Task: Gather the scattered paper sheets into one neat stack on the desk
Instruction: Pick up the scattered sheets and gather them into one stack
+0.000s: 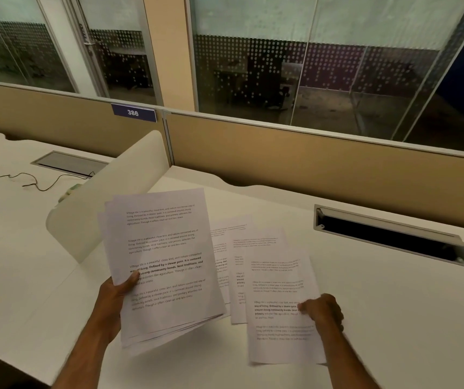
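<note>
The gathered stack of sheets, edges still uneven, is held above the desk in the left hand, thumb clamped on its face. About 3 loose sheets remain overlapping on the desk; the right hand pinches the nearest sheet. Roughly half seems done; squaring remains.

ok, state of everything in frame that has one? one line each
left hand: shut on held bundle
held bundle: lifted off the desk, tilted, edges uneven
right hand: pinching right edge of nearest sheet
nearest sheet: flat on the desk, on top of the loose sheets
loose sheets: flat, overlapping, partly under the bundle
cable hatch: lid open
black cable: loose on the neighbouring desk
</note>
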`<state>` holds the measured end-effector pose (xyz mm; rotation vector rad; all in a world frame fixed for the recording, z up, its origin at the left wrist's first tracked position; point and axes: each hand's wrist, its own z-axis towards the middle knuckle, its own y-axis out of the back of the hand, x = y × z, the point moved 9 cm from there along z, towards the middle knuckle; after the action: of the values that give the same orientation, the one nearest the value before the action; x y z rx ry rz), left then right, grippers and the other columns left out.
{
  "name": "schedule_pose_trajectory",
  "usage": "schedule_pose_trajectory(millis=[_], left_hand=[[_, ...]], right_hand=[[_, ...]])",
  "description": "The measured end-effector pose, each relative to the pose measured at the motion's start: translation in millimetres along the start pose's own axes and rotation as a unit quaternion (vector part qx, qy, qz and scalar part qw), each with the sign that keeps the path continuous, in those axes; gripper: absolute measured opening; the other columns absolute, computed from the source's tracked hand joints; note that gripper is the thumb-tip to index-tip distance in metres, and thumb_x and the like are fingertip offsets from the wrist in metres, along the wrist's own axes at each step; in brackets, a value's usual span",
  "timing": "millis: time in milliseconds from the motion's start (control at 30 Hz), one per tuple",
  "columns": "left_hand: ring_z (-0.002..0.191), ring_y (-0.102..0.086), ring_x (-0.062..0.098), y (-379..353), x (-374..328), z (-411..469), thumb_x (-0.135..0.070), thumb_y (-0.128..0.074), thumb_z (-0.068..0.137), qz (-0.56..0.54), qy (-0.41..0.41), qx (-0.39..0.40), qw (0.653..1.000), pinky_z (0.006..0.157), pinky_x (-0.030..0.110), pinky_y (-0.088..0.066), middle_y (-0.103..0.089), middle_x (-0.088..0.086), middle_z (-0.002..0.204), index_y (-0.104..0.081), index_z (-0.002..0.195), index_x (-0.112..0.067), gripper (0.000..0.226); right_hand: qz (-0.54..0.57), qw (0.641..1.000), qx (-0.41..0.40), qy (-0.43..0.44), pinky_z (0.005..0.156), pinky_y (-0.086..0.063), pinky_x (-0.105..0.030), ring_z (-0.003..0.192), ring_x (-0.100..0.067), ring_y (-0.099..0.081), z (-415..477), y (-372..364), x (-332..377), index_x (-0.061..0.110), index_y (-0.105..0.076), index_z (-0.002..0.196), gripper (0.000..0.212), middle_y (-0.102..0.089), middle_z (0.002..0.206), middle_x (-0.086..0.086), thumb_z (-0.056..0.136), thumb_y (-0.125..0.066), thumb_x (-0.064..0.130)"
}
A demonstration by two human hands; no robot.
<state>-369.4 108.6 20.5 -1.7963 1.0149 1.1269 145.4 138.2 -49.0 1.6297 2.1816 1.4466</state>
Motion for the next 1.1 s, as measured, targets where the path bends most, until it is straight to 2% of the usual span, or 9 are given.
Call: schedule_pose_trajectory(millis=[133,267,367,467,567,700,833,967,1100], left_hand=[[0.095,-0.073,0.046,2,-4,4,-0.019,-0.064,0.091,0.001,-0.001,-0.003,1.000,0.072,0.058,-0.063,-0.077,0.018,0.111,-0.065,0.120,-0.017,0.030],[0.093,-0.074,0.045,8,-6,8,-0.018,-0.062,0.093,-0.002,0.000,-0.010,1.000,0.071,0.057,-0.063,-0.078,0.016,0.109,-0.066,0.118,-0.020,0.026],[0.098,-0.072,0.047,12,-5,13,-0.016,-0.061,0.094,-0.002,0.002,-0.013,1.000,0.075,0.060,-0.062,-0.077,0.018,0.113,-0.064,0.124,-0.016,0.030],[0.100,-0.072,0.048,13,-6,17,-0.015,-0.060,0.095,0.004,0.004,-0.014,1.000,0.080,0.063,-0.060,-0.075,0.021,0.116,-0.061,0.130,-0.011,0.035],[0.098,-0.074,0.044,17,-7,22,-0.017,-0.063,0.093,0.006,0.003,-0.018,1.000,0.077,0.058,-0.062,-0.076,0.019,0.115,-0.062,0.129,-0.011,0.037],[0.096,-0.075,0.043,20,-6,29,-0.016,-0.062,0.094,0.003,0.002,-0.017,1.000,0.073,0.055,-0.064,-0.077,0.018,0.113,-0.063,0.127,-0.011,0.034],[0.096,-0.074,0.046,21,-4,35,-0.015,-0.061,0.095,0.003,0.002,-0.014,1.000,0.074,0.057,-0.063,-0.075,0.021,0.115,-0.061,0.129,-0.008,0.035],[0.098,-0.073,0.047,18,-4,38,-0.015,-0.061,0.096,0.003,0.001,-0.004,1.000,0.079,0.062,-0.060,-0.075,0.022,0.116,-0.062,0.129,-0.008,0.034],[0.095,-0.074,0.047,14,-10,39,-0.017,-0.063,0.094,-0.002,-0.005,0.001,1.000,0.077,0.061,-0.061,-0.075,0.022,0.114,-0.063,0.125,-0.009,0.032]], right_hand=[[0.060,0.993,-0.044,0.086,0.083,-0.059,-0.043,0.093,-0.036,-0.069,0,19,27,0.001,-0.066,0.110,0.039,-0.072,0.108,-0.019,0.084,-0.075,0.028],[0.111,0.981,-0.037,0.156,0.070,-0.052,-0.036,0.081,-0.032,-0.068,5,22,70,0.009,-0.060,0.072,0.028,-0.074,0.096,-0.019,0.083,-0.077,0.029],[0.092,0.983,-0.035,0.156,0.074,-0.051,-0.035,0.092,-0.036,-0.068,13,7,90,0.003,-0.068,0.093,0.028,-0.073,0.106,-0.020,0.084,-0.077,0.028],[-0.007,0.991,-0.045,0.125,0.087,-0.052,-0.043,0.113,-0.039,-0.059,20,-16,92,-0.001,-0.062,0.121,0.050,-0.060,0.125,-0.022,0.085,-0.075,0.032],[-0.103,0.987,-0.061,0.106,0.093,-0.050,-0.049,0.118,-0.036,-0.050,18,-32,92,0.005,-0.055,0.124,0.058,-0.049,0.125,-0.018,0.081,-0.078,0.035],[-0.037,0.996,-0.017,0.077,0.099,-0.047,-0.051,0.116,-0.038,-0.057,29,-42,92,0.009,-0.048,0.129,0.067,-0.057,0.127,-0.018,0.075,-0.084,0.024],[0.009,0.998,0.051,0.031,0.097,-0.052,-0.047,0.104,-0.038,-0.066,41,-40,86,-0.001,-0.063,0.121,0.056,-0.069,0.115,-0.020,0.071,-0.085,0.014],[0.070,0.987,0.052,0.137,0.087,-0.054,-0.035,0.101,-0.034,-0.066,30,-21,115,0.001,-0.059,0.127,0.049,-0.067,0.122,-0.021,0.082,-0.076,0.013],[0.196,0.943,0.069,0.259,0.073,-0.060,-0.040,0.078,-0.030,-0.074,-1,28,155,0.017,-0.070,0.101,0.023,-0.076,0.102,-0.013,0.080,-0.079,0.017]])
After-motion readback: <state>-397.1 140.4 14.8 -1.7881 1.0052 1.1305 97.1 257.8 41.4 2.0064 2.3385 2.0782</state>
